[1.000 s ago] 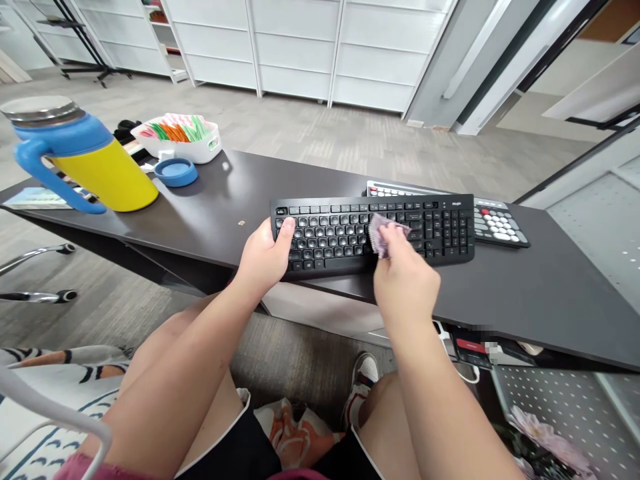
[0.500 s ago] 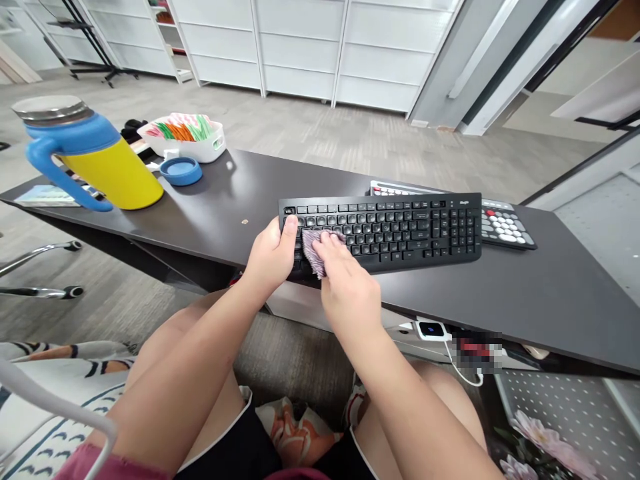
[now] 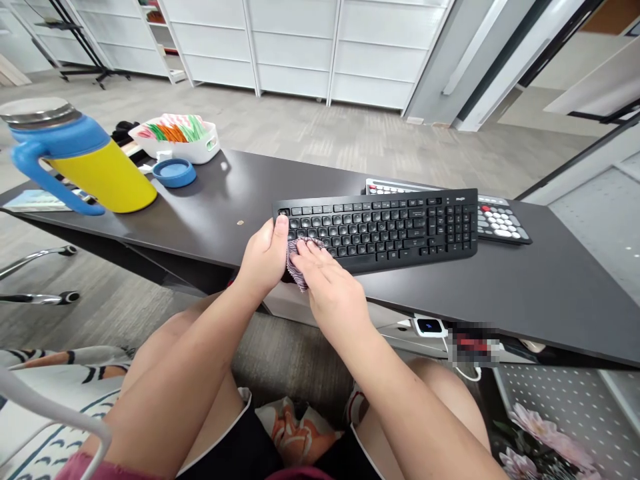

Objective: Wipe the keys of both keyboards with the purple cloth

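Observation:
A black keyboard [image 3: 390, 230] is held tilted above the desk, its keys facing me. My left hand [image 3: 265, 257] grips its left end, thumb on top by the corner key and fingers hidden beneath. Under the fingers of my right hand [image 3: 337, 283] is a greyish-purple striped cloth [image 3: 297, 272], pressed onto the keys at the lower left, close to my left hand. Behind the black keyboard, a second keyboard [image 3: 503, 223] with white, grey and red keys lies on the desk, partly covered.
On the dark desk [image 3: 540, 287] stand a yellow and blue mug [image 3: 107, 173], a blue lid [image 3: 174, 173] and a white basket [image 3: 203, 148] of colourful packets. A small white-framed device [image 3: 430, 327] with a cable sits below the front edge. Pink flowers [image 3: 550, 437] are at lower right.
My right hand and the cloth have slid left and slightly down across the keys, nearer my left hand. The view has shifted a little; my left hand keeps its hold on the keyboard.

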A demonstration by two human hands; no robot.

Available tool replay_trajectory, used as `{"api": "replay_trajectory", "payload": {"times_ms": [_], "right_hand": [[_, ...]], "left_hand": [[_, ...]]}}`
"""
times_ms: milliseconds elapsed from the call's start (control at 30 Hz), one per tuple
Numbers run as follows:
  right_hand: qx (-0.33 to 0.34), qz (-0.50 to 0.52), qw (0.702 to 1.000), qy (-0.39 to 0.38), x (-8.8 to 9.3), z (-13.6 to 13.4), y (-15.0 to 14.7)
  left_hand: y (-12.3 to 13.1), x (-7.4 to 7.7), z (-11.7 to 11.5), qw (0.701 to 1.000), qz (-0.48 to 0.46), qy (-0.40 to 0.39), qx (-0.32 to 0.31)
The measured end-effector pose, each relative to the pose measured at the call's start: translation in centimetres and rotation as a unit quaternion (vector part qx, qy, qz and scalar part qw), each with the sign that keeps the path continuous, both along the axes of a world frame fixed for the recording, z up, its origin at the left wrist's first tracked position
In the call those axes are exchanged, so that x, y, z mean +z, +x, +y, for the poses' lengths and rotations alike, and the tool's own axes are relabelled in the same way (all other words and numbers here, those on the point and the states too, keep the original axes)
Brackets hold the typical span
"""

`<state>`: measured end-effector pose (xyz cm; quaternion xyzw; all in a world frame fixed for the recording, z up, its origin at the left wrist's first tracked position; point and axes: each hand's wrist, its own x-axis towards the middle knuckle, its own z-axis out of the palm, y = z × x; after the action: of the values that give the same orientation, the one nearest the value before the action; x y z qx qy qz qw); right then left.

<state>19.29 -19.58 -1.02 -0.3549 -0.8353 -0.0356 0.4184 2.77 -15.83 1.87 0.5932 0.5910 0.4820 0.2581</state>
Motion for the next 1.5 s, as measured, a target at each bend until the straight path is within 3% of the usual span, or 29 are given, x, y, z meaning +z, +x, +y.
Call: {"api": "replay_trajectory", "payload": {"times_ms": [1500], "right_hand": [[0.016, 0.009, 1.000, -0.004, 0.44, 0.01, 0.64]], "left_hand": [[0.13, 0.16, 0.06, 0.999, 0.040, 0.002, -0.001]]}}
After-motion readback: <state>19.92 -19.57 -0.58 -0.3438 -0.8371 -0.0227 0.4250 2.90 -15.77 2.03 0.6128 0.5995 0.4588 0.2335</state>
